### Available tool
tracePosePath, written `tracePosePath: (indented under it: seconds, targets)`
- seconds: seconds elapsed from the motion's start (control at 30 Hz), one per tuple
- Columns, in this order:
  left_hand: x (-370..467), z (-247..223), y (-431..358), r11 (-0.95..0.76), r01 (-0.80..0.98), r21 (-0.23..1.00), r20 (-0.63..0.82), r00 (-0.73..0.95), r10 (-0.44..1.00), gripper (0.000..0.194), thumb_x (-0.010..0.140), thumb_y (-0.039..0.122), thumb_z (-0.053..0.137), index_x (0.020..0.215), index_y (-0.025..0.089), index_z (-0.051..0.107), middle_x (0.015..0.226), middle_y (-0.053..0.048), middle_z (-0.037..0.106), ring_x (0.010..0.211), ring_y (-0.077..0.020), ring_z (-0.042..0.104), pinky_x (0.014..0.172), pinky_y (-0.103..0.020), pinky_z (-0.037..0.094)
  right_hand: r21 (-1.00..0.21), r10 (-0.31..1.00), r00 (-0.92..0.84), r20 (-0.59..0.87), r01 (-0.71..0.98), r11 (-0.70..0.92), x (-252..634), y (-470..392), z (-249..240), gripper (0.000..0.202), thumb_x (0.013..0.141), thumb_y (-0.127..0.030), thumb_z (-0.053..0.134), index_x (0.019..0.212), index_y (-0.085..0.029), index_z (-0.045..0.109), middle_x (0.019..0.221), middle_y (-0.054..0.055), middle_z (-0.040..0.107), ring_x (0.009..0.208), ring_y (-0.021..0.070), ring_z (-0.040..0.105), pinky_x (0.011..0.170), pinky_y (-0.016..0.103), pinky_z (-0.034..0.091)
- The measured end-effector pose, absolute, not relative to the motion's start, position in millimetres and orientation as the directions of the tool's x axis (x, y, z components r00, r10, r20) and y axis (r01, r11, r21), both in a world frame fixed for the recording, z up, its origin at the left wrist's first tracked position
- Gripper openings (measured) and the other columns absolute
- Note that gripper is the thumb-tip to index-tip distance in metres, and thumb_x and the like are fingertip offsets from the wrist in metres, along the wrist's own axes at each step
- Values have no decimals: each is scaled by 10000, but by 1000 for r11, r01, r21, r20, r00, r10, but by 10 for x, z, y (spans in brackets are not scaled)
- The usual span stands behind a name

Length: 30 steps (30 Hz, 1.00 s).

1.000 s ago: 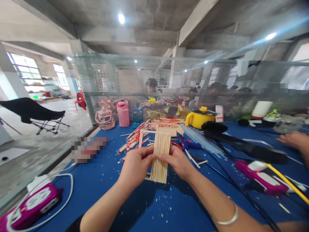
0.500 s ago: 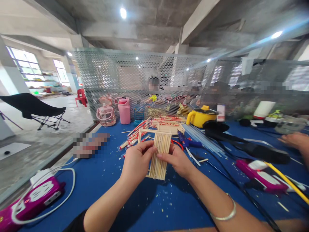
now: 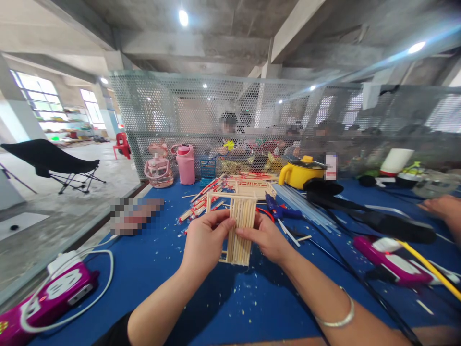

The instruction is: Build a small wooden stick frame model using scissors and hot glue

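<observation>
A small frame of wooden sticks (image 3: 243,211), with a row of sticks laid side by side over its right part, is held upright above the blue table. My left hand (image 3: 207,238) is closed on its left side, thumb pressed on the sticks. From the right, my right hand (image 3: 264,235) pinches the same piece, its thumb across the front and its other fingers partly hidden behind. Beyond my right hand lies a blue glue gun (image 3: 283,210). Chopsticks in red wrappers (image 3: 203,199) and a flat stick-built piece (image 3: 255,190) lie behind the frame.
Clear glue sticks (image 3: 306,206) and a yellow pot (image 3: 304,174) stand or lie at the back right. Two pink bottles (image 3: 186,166) are by the mesh screen. Purple power strips (image 3: 59,290) with cables flank the arms. Another person's hand (image 3: 441,209) rests far right.
Both hands keep their hold on the stick frame, whose lower end has shifted up and slightly right. The rest of the scene is nearly unchanged.
</observation>
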<state>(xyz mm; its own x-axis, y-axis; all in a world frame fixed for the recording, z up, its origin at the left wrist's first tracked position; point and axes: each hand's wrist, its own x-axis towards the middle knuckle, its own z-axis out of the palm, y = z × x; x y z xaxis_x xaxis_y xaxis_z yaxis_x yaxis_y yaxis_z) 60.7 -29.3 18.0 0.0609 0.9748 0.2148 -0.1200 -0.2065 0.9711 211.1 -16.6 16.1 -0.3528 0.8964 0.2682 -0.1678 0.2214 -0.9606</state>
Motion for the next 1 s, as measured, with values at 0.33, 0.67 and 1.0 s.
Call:
tracePosePath:
  seconds: [0.33,0.67,1.0]
  targets:
    - [610,137,-280,-251,-20,968,251,0,968,290,749,316,661,988,176,743,972,-83,742,907,-246,675,858,-399,530,-960,886,-370,279,-139,244,2128,-152,148,312,684,-280,734,985,-211,695,964,26,731,857,192,671,863,358,494]
    - [590,202,-294,-210,-13,978,211,62,976,327,754,323,651,1027,164,735,926,-90,746,809,-243,684,771,-391,559,-959,880,-381,282,-116,258,2128,-182,178,317,690,-306,729,989,-207,688,964,34,730,873,204,671,849,361,504]
    - [582,249,-318,-170,-66,983,177,113,978,301,761,332,651,1002,177,743,882,-74,748,726,-183,672,714,-330,563,-960,882,-379,278,-95,262,2141,-182,165,301,701,-282,708,991,-201,696,944,33,730,877,199,659,826,345,502]
